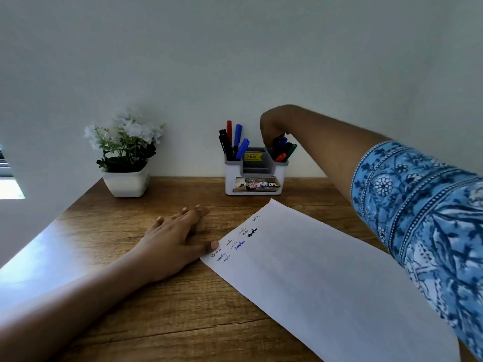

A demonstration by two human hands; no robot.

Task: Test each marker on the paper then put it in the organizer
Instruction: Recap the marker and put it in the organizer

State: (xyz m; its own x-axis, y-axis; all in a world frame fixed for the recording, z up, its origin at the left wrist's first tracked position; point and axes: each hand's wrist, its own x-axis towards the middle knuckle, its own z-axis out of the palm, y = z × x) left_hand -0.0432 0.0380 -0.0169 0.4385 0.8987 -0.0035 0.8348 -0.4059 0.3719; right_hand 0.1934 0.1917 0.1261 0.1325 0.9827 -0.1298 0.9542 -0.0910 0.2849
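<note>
A white and grey organizer point(254, 176) stands at the back of the wooden desk against the wall. Several markers point(234, 142) stick up from its left compartment: black, red and blue. More markers point(283, 151) lean in its right compartment. My right hand point(274, 125) hovers over that right compartment, fingers pinched on the top of a dark marker there. My left hand point(175, 239) lies flat on the desk, its thumb pressing the left edge of a white paper point(326, 278). The paper carries several small scribbles in black and blue near its upper left edge.
A white pot with white flowers point(125, 158) stands at the back left of the desk point(130, 296). A plain wall rises right behind the organizer. A bright window edge point(9, 184) shows at the far left.
</note>
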